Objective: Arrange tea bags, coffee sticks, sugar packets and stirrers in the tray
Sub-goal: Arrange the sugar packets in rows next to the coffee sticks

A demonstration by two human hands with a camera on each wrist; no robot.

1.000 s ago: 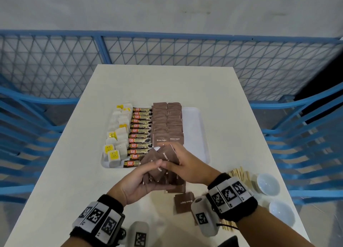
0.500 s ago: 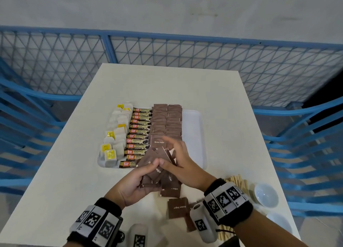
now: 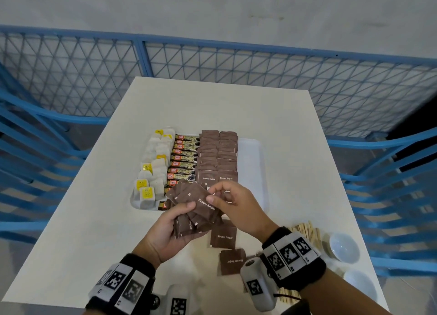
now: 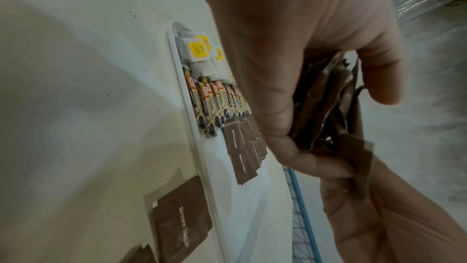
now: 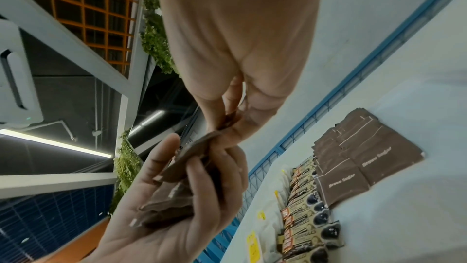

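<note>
My left hand (image 3: 173,222) cups a loose stack of brown sugar packets (image 3: 194,205) just above the near edge of the white tray (image 3: 254,172). My right hand (image 3: 227,198) pinches the top packet (image 5: 199,147) of that stack between thumb and fingers. In the tray lie a column of tea bags (image 3: 153,170) with yellow tags at the left, coffee sticks (image 3: 184,158) beside them, and two rows of sugar packets (image 3: 218,153) in the middle. The tray's right part is bare. Wooden stirrers (image 3: 307,230) lie on the table behind my right wrist.
Two loose sugar packets (image 3: 223,236) (image 3: 233,261) lie on the white table (image 3: 212,106) below my hands. Two small white bowls (image 3: 344,246) stand at the table's right edge. A blue mesh fence (image 3: 212,61) surrounds the table.
Both hands have risen slightly with the stack, and my right hand's fingers have shifted to pinch the top packet. The view has tilted a little.
</note>
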